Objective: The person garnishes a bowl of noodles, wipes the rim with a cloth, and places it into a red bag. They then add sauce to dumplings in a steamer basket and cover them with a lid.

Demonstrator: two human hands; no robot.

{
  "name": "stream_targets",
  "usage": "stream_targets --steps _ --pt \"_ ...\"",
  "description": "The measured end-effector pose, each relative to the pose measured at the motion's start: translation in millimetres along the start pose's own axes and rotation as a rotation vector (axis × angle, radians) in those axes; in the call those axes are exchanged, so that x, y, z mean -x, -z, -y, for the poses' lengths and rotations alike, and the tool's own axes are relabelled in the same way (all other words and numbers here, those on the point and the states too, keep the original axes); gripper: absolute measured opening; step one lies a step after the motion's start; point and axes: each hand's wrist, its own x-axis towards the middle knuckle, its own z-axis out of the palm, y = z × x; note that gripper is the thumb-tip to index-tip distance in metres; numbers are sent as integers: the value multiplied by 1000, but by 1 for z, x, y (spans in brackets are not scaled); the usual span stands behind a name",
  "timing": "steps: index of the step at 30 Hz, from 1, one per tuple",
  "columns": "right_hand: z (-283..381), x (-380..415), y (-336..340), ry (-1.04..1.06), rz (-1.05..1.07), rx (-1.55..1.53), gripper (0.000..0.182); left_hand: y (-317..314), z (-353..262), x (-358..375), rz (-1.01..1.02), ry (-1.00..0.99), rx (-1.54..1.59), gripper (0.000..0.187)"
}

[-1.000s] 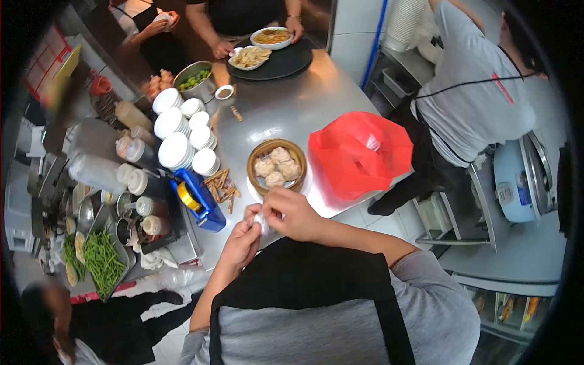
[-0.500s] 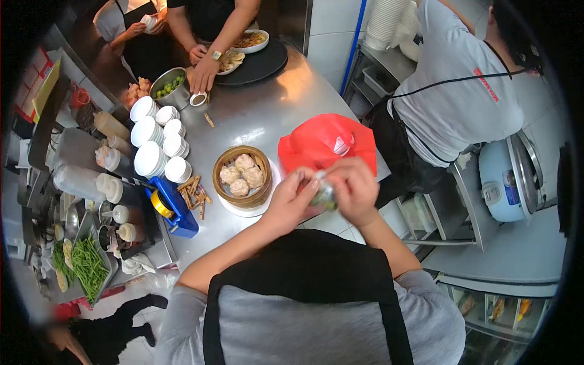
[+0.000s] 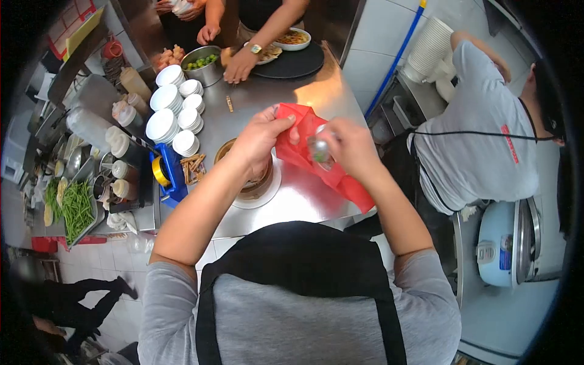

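My left hand (image 3: 260,139) is closed on the edge of a red plastic bag (image 3: 348,187), lifting its upper side off the steel table. A small clear plastic bag (image 3: 319,149) with something green in it hangs from my right hand (image 3: 350,145), right at the red bag and overlapping it in this view. The fingers of that hand are pinched at the top of the small bag. Below my left wrist stands a round bamboo steamer (image 3: 258,191) on a white plate (image 3: 275,187). My forearm hides most of what is inside the steamer.
Stacks of white bowls (image 3: 163,126), clothespins (image 3: 193,168) and a blue tape dispenser (image 3: 173,182) stand left on the steel table (image 3: 255,103). Across it, other people's hands work near a metal pot (image 3: 210,73) and a black round board (image 3: 298,68). Another person (image 3: 474,134) stands at right.
My left hand has let go of the small bag and now grips the red bag, raising its edge. My right hand keeps the small bag. The camera view has shifted.
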Motion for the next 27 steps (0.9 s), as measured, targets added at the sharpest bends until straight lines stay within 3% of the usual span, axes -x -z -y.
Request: stream_targets --steps 1,4,6,8,11,13,16,18,19,20,21,22,24,27 --pt "-10 -1 -13 55 91 29 19 0 0 -2 -28 -12 -24 21" --pt "-25 8 -26 -44 169 51 32 -4 -8 2 -67 -59 -91 38" --pt "-20 16 29 -38 602 -78 47 -1 -17 -3 -80 -92 -146 48" --pt "-20 41 77 151 689 173 47 15 -28 -15 -96 -124 -219 56" --pt "-35 50 111 102 771 374 44 31 -33 -49 -198 -70 -187 54" --pt "-59 44 107 47 751 405 46 24 -37 -68 -197 -154 -208 52" --pt "-68 19 72 -423 118 -392 50 -35 -42 -73 47 -307 -559 55" --pt "-45 -13 54 -346 80 -554 42 -67 -36 -69 253 -546 -950 56" --pt "-68 -20 34 -130 -13 -360 38 -77 -25 -71 345 -681 -1057 58" --pt "-96 -29 10 86 -109 -165 34 -81 -30 -62 261 -769 -1154 59" --pt "-110 -54 4 -70 -68 -657 27 -83 -35 -55 177 -856 -1250 60" --pt "-118 -72 5 -191 -85 -737 25 -82 -39 -49 89 -942 -1343 61" --pt "-135 -105 10 -428 -119 -895 21 -58 -53 -36 -2 -882 -1399 64" --pt "-159 -149 20 -500 -250 -952 19 -13 -70 -4 -183 -837 -1456 61"
